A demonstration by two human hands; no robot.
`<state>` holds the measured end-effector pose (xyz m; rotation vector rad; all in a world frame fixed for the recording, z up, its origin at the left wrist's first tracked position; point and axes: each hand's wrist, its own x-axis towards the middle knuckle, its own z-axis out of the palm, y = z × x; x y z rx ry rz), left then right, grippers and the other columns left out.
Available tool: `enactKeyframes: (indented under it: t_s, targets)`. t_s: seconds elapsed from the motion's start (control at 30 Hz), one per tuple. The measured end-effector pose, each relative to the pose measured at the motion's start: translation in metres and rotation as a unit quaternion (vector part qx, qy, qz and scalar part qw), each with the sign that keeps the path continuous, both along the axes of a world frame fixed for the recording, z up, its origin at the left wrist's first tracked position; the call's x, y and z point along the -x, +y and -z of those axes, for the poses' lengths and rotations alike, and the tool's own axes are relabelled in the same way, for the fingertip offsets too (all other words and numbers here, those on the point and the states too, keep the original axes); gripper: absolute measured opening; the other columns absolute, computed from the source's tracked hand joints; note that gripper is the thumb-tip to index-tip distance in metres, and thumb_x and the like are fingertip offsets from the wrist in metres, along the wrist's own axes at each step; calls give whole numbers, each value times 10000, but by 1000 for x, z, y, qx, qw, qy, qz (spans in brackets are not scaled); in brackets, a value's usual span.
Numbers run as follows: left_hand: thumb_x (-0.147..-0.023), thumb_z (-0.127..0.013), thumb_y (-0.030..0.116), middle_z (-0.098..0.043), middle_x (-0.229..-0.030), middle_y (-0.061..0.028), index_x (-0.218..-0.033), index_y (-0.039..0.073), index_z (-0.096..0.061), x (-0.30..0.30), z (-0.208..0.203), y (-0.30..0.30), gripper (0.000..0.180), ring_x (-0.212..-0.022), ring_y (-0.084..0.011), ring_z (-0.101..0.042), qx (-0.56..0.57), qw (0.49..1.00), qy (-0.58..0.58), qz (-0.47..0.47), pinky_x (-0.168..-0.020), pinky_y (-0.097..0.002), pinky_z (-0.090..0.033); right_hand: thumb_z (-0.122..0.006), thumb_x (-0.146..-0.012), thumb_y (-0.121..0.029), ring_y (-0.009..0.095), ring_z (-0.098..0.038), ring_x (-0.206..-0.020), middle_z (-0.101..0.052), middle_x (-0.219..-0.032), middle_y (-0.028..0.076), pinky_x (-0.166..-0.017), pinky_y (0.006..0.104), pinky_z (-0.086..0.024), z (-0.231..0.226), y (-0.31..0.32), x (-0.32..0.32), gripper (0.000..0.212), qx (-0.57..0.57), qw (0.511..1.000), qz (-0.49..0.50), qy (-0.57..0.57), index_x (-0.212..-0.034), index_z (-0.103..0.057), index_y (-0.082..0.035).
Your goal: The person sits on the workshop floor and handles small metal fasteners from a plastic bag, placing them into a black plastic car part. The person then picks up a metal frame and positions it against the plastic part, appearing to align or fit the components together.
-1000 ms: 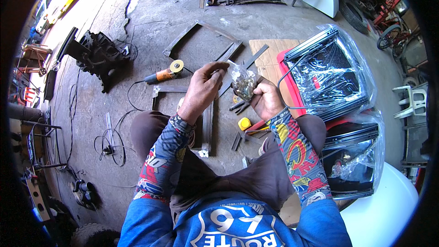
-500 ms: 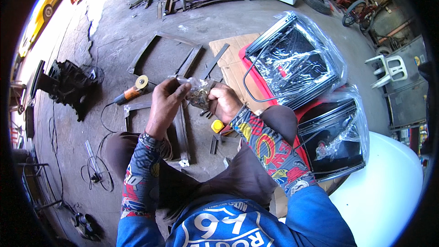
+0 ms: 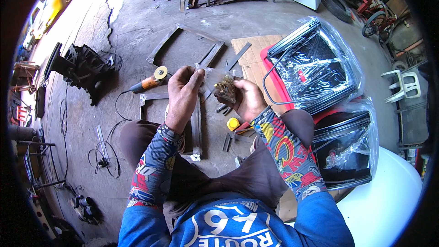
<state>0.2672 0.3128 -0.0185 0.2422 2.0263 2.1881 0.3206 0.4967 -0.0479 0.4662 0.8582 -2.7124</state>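
A small clear plastic bag (image 3: 211,77) of brassy and dark metal pieces, probably small hardware, is held up above my knees. My left hand (image 3: 184,95) pinches the bag's upper left edge between thumb and fingers. Around its filled lower end my right hand (image 3: 250,99) is closed, thumb on top of the metal pieces (image 3: 226,87). Which kind of fasteners they are is too small to tell. On the floor below the hands are a yellow tape measure (image 3: 232,124) and a dark-jawed tool with red handles (image 3: 242,128), partly hidden.
An orange angle grinder (image 3: 149,83) lies left of my hands with its cord trailing. Welded metal frames (image 3: 196,132) are on the concrete. At right, plastic-wrapped seat frames (image 3: 315,68) rest near cardboard (image 3: 249,59). A black engine-like casting (image 3: 82,71) stands farther left.
My right hand has turned and opened out somewhat under the bag, so more of the metal pieces show. The bag is stretched wider between both hands. The whole view has shifted slightly.
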Motion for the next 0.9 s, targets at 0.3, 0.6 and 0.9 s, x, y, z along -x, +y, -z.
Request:
enactKeyframes:
  t_s: [0.3, 0.6, 0.9]
  targets:
    - [-947, -663, 177, -519, -703, 49, -826, 17, -601, 1, -4, -2, 210, -639, -36, -436, 39, 999, 15, -2, -557, -223, -358, -466, -929, -171, 317, -658, -1078, -657, -1181, 186, -969, 473, -521, 5, 3, 0, 383, -42, 998, 32, 33, -1260, -547, 3]
    - [-927, -674, 100, -503, -723, 69, -816, 28, -604, -6, -20, -3, 149, -665, -19, -436, -39, 998, -33, 26, -562, -209, -345, -583, -982, -239, 249, -684, -1024, -691, -1122, 109, -883, 416, -565, -4, 9, -19, 257, 39, 997, 38, 57, -1159, -616, -57]
    - [-960, -650, 208, -470, -699, 76, -901, 107, -575, -6, -19, -1, 138, -550, -18, -398, 9, 999, -4, 38, -469, -199, -286, -437, -869, -69, 312, -649, -1090, -650, -1181, 183, -1019, 447, -492, -2, -5, -15, 412, 40, 995, 75, 54, -1258, -540, 20]
